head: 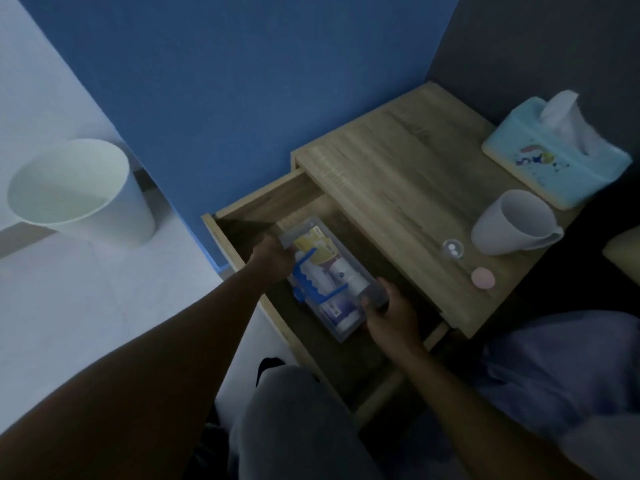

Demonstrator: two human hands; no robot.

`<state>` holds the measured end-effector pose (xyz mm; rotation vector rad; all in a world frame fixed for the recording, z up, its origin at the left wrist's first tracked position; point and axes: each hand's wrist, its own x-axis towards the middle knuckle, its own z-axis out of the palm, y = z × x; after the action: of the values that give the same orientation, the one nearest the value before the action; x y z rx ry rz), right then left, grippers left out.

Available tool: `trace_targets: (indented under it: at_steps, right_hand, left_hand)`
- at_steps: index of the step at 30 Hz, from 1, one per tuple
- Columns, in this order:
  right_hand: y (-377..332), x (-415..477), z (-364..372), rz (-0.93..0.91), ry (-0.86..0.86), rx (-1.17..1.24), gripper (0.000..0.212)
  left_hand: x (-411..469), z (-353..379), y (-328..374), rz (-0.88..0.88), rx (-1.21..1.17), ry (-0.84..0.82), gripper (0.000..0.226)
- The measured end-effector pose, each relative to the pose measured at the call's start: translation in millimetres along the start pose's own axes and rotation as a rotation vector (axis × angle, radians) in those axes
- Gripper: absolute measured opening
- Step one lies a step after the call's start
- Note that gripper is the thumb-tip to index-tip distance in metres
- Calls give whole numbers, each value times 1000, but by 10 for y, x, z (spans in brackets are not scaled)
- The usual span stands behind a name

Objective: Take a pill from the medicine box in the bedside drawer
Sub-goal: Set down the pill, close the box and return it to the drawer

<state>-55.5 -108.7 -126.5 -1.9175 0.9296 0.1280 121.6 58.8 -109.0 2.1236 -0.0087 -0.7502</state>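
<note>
Drawer [349,368] open; medicine box [332,277] inside near its left edge, left hand [273,258] and right hand [391,311] clamped on opposite ends. Cap [482,278] and two pills in dish [453,250] already on nightstand [398,174] front edge, so extraction appears done.

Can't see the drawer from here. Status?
Left hand and right hand grip opposite ends of the medicine box. Box in open drawer, lid shut. Nothing blocking.

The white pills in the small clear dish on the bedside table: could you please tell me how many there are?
2. Both lie side by side in the clear dish on the tabletop, between the white mug and the open drawer. The view is dim, so another could be hidden.
</note>
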Motion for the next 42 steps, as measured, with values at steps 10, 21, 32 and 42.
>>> trace_targets:
  at_steps: [10,21,32,42]
  right_hand:
    - [-12,35,-54,-73,-21,-213,68]
    - [-141,-207,-536,-643,118,-587,51]
    - [142,6,-974,-814,95,-825,61]
    - [257,115,-922,-824,122,-611,53]
  left_hand:
    - [36,26,-85,26,-10,56,26]
    - [-631,-88,-240,390,235,338,80]
    - [-863,87,-704,165,-150,90,98]
    - [-539,365,-536,193,-203,67,96]
